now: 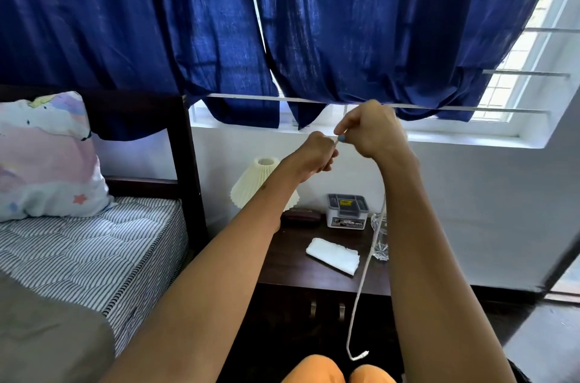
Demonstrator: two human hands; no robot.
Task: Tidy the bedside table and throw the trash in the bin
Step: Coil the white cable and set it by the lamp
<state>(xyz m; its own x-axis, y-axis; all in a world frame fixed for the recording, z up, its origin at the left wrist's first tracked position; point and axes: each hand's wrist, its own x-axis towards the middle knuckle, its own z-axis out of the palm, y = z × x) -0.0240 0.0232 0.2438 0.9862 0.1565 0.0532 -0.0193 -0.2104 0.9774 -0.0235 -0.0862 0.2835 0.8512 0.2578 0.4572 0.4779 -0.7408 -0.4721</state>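
Above the bedside table: both hands were raised together at chest height, with a white cable [365,266] held between them.
Right hand [373,131]: closed, thumb and forefinger pinching the cable's upper end, where a small blue-tipped piece showed just left of the fingers.
Left hand [318,155]: curled into a loose fist just below and left of the right, touching the same upper end; what else it gripped could not be told.
Cable's line: its long axis ran almost straight down from the right hand, bowing slightly leftward, and ended in a free plug hanging well below both hands, near the person's knees.
Nearer hand: the left sat closer to the slack, so gathering the cable into loops looked like its job, judged from the pose.
Bedside table [282,272]: below and beyond the hands, dark wood, its front edge crossing behind the hanging cable.
Folded tissue [333,255]: lay flat on the table below the hands, likely the trash still to be binned.
Glass [379,236]: stood right behind the cable's drop, the closest thing a swinging plug could strike.
Plastic box [346,211], dark case [303,215] and pleated lamp [265,181]: ranged along the table's back, under the left forearm.
Open room: free air toward the person; bed close on the left.
Bin: not in view.
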